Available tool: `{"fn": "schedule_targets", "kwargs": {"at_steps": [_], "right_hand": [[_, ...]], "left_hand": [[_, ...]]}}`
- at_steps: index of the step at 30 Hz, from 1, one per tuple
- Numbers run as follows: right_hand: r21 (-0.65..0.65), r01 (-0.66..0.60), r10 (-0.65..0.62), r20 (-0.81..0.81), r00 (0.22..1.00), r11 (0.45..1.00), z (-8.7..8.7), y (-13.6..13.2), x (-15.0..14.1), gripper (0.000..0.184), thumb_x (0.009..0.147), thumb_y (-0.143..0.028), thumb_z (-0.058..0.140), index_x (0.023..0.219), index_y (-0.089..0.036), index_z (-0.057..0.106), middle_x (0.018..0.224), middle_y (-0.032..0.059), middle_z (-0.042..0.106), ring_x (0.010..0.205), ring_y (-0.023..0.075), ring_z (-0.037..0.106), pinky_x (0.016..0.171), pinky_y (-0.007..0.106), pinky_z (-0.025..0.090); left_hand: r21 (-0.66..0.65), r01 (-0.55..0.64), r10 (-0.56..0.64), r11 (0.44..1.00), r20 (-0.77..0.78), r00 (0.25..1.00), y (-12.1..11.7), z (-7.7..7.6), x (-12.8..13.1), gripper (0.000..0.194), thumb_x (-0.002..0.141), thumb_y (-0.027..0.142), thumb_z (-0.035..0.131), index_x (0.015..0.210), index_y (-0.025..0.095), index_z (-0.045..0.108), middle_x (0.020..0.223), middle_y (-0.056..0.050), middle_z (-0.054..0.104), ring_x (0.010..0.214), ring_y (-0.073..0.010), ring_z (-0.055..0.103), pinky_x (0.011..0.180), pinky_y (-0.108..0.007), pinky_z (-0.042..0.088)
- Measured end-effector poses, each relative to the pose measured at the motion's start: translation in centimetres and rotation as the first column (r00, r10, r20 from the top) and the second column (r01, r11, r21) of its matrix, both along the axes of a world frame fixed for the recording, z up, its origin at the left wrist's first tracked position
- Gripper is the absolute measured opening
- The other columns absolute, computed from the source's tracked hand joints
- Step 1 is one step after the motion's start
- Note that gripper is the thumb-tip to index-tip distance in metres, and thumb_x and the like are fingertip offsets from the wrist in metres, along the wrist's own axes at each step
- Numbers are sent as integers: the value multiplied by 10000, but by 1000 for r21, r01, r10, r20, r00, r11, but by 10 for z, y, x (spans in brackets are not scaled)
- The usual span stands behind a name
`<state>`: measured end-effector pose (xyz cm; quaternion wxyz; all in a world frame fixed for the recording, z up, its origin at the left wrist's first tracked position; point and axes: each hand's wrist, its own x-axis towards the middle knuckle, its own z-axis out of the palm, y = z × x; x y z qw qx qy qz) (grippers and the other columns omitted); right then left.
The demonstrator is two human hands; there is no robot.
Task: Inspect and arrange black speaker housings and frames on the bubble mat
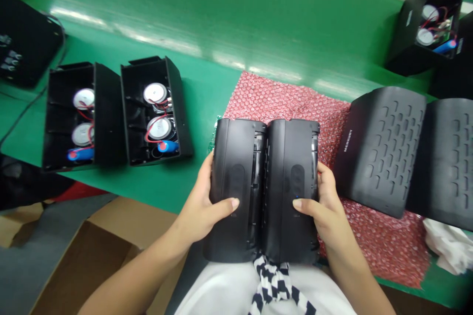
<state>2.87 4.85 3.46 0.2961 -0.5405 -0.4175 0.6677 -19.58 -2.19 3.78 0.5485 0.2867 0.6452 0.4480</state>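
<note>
Two black plastic speaker housings stand side by side against each other, close to my body. My left hand [209,206] grips the left speaker housing [234,147], fingers round its outer side and thumb lying on its face below an oval button panel. On the right speaker housing [291,142] my right hand [323,202] holds the outer edge. Its thumb presses near the lower end of the button panel, where a small blue light shows. Clips and slots line the open edges of both housings. Most of my fingers are hidden behind them.
Two open speaker cases [127,108] with round drivers, red wires and blue batteries sit at left. Red bubble wrap [258,93] lies under grilled front covers [388,147] at right. Another open case [406,34] stands far right. Below the green bench [207,88] is a cardboard box [114,216].
</note>
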Motion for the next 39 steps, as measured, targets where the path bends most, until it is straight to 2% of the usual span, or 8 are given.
{"fn": "schedule_targets", "kwargs": {"at_steps": [5, 8, 11, 15, 20, 25, 29, 39], "right_hand": [[213, -114, 71, 201, 977, 970, 1, -7, 3, 798, 797, -335, 634, 1478, -261, 225, 1553, 109, 332, 1424, 308, 367, 1173, 534, 315], [439, -285, 6, 536, 844, 852, 10, -13, 1, 837, 803, -406, 674, 1516, -260, 262, 1633, 123, 147, 1512, 378, 149, 1203, 630, 162], [393, -444, 71, 678, 731, 805, 20, -17, -3, 827, 784, -521, 697, 1491, -237, 373, 1616, 175, 182, 1482, 460, 193, 1144, 709, 223], [358, -447, 52, 731, 681, 819, 24, -19, -5, 934, 742, -628, 701, 1505, -200, 372, 1575, 231, 282, 1465, 498, 212, 1089, 747, 286], [273, -471, 104, 769, 631, 839, 22, -21, 14, 948, 848, -590, 581, 1593, -179, 163, 1592, 215, 294, 1460, 450, 287, 1108, 707, 307], [181, -431, 163, 745, 647, 884, 16, -18, 32, 986, 874, -589, 562, 1606, -217, 15, 1623, 163, 258, 1463, 409, 313, 1140, 645, 306], [165, -357, 127, 734, 667, 920, 13, -12, 35, 1215, 704, -633, 746, 1606, -211, 50, 1590, 196, 317, 1425, 431, 369, 1142, 646, 291], [323, 50, -159, 321, 934, 945, -13, 12, 3, 1064, 650, -531, 822, 1509, -186, 297, 1331, 188, 593, 1183, 340, 614, 1031, 547, 470]], "left_hand": [[15, 2, -2, 1000, 5, 1000, 1, 1, 1, 1052, 702, 378, 785, 1542, 179, 185, 1555, -151, 377, 1425, -356, 371, 1181, -464, 329], [4, 1, -1, 1000, 9, 1000, 3, 3, 1, 1055, 697, 364, 780, 1541, 173, 178, 1554, -159, 377, 1421, -358, 379, 1178, -479, 333], [7, -8, 7, 1000, 32, 999, 4, 4, 2, 1062, 684, 341, 777, 1541, 173, 174, 1559, -161, 368, 1406, -356, 402, 1177, -489, 332], [29, -20, 17, 999, 79, 997, 4, 1, 1, 1074, 663, 333, 787, 1536, 175, 180, 1541, -155, 392, 1392, -355, 415, 1167, -478, 346], [24, -26, 23, 999, 98, 995, 4, -2, 0, 1098, 637, 328, 795, 1536, 167, 185, 1493, -149, 443, 1373, -367, 421, 1142, -479, 367], [88, -9, -3, 996, 137, 991, 4, -7, -4, 1060, 642, 304, 785, 1526, 179, 214, 1516, -130, 425, 1391, -354, 408, 1173, -455, 328], [101, -18, 2, 995, 151, 989, 4, -10, -5, 1060, 635, 310, 789, 1516, 170, 216, 1531, -136, 404, 1407, -358, 388, 1187, -461, 307], [102, -25, 9, 994, 154, 988, 6, -13, -7, 1061, 615, 331, 793, 1502, 176, 232, 1485, -139, 445, 1359, -356, 442, 1140, -460, 366]]}}
